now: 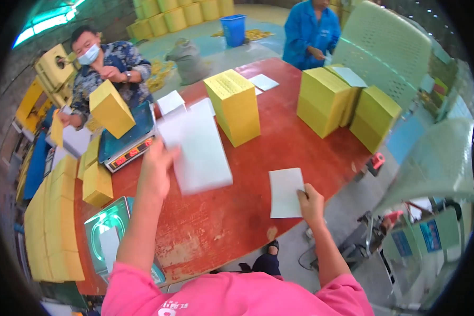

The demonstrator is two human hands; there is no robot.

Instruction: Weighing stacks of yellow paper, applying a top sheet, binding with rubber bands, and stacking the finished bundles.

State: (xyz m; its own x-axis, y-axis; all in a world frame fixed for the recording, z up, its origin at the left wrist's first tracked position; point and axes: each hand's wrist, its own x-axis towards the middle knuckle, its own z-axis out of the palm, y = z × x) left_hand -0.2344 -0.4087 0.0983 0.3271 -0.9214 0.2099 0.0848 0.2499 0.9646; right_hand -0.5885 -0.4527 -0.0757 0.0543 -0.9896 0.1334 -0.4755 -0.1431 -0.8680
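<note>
My left hand point(159, 167) reaches forward over the red table and grips the left edge of a large white paper sheet point(203, 152). Both are smeared by motion, and I cannot tell whether it is one sheet or more. Closer to the table's right edge, my right hand point(312, 204) pinches a smaller white paper sheet point(286, 193) by its right side, thumb on top. Beyond the larger sheet stands a tall block of yellow paper point(236, 113). Left of it, a digital scale point(125, 139) with a red display bears another yellow block point(111, 109), tilted in view.
More yellow blocks point(329, 100) stand at the far right of the red table point(237, 210); others point(55, 221) line its left side. A shiny metal tray point(110, 224) sits near left. Two people work across the table. A pale green chair point(432, 163) stands right.
</note>
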